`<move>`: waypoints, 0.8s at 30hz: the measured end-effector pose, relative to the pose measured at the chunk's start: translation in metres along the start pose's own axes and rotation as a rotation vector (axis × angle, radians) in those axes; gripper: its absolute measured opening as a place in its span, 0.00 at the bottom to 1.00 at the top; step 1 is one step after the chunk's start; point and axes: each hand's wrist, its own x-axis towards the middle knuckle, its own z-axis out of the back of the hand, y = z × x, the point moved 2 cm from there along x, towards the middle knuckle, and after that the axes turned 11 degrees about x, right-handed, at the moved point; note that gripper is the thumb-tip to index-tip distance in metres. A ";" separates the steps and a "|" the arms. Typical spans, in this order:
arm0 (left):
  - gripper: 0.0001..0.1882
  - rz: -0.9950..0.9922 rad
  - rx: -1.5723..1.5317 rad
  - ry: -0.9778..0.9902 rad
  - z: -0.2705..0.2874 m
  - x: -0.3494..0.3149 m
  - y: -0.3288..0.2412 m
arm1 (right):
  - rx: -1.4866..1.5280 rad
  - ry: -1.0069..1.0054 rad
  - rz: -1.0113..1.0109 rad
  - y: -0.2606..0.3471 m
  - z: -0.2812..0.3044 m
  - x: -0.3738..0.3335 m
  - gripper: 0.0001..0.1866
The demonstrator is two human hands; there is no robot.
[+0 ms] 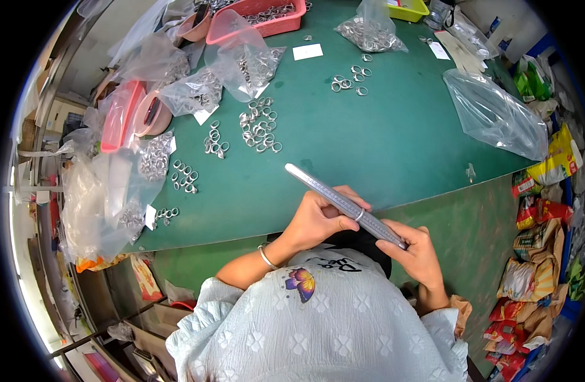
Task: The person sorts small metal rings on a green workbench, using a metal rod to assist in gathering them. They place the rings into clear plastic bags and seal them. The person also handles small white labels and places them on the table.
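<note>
A long, tapered grey ring mandrel [343, 205] with fine marks along it slants across in front of my body, its pale narrow tip pointing to the far left. A silver ring [359, 216] sits around its shaft. My left hand [321, 219] is closed on the shaft, thumb and fingers right beside that ring. At the thick near end, my right hand [412, 249] grips the mandrel between thumb and fingers. Loose silver rings [260, 127] lie in a cluster beyond my left hand, with a smaller group of rings [350, 79] farther off.
The green table [369, 140] has its front edge just below my hands. Clear bags of rings [245, 63], a pink basket [286, 22] and pink trays [122, 114] crowd the left and back. A clear plastic bag [496, 114] lies at the right. Colourful packets [528, 254] line the right side.
</note>
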 end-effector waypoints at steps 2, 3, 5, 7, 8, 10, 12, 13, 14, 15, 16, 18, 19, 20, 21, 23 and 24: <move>0.14 0.002 -0.001 0.004 0.000 0.001 -0.002 | -0.005 -0.009 -0.005 0.002 -0.001 0.000 0.14; 0.14 0.002 -0.004 0.002 -0.001 0.001 -0.001 | -0.011 -0.010 -0.003 0.002 0.000 -0.001 0.14; 0.14 0.002 -0.008 0.000 -0.005 0.001 0.002 | -0.024 -0.011 0.001 0.000 0.003 -0.003 0.14; 0.14 0.002 -0.009 -0.004 -0.006 0.002 0.002 | -0.022 -0.011 -0.011 0.001 0.004 -0.003 0.14; 0.14 0.002 -0.009 -0.006 -0.007 0.002 0.002 | -0.021 -0.010 -0.017 0.001 0.005 -0.004 0.14; 0.13 0.001 -0.001 -0.010 -0.006 0.001 0.002 | -0.018 -0.006 -0.018 0.001 0.004 -0.003 0.14; 0.13 0.009 0.006 -0.019 -0.004 -0.001 0.000 | -0.021 -0.008 -0.012 0.002 0.001 -0.001 0.14; 0.12 0.018 0.007 -0.028 -0.002 -0.003 -0.001 | -0.025 -0.011 -0.005 0.002 -0.001 -0.001 0.14; 0.12 0.026 0.008 -0.039 -0.002 -0.006 -0.002 | -0.031 -0.012 0.002 0.001 -0.005 -0.001 0.14; 0.11 0.038 0.075 -0.051 -0.001 -0.009 -0.004 | -0.053 -0.017 0.008 -0.002 -0.007 0.001 0.14; 0.12 0.040 0.030 -0.049 -0.002 -0.008 -0.001 | -0.076 -0.022 0.019 -0.006 -0.005 0.000 0.14; 0.13 0.011 0.013 -0.032 -0.001 -0.004 0.005 | -0.085 -0.035 -0.059 -0.012 -0.002 -0.002 0.15; 0.13 0.028 0.003 -0.018 -0.001 -0.003 0.006 | -0.016 -0.044 -0.096 -0.014 -0.001 -0.004 0.16; 0.14 0.024 -0.047 -0.021 -0.001 -0.004 0.006 | 0.018 -0.047 -0.104 -0.017 -0.002 -0.004 0.16; 0.14 0.019 -0.098 -0.015 -0.003 -0.002 0.008 | 0.053 -0.058 -0.114 -0.022 -0.001 -0.002 0.16; 0.13 0.024 -0.113 -0.047 0.000 -0.009 0.017 | 0.096 -0.031 -0.147 -0.028 -0.006 -0.003 0.15; 0.12 0.033 -0.129 -0.062 0.001 -0.010 0.020 | 0.114 -0.030 -0.161 -0.031 -0.007 -0.002 0.15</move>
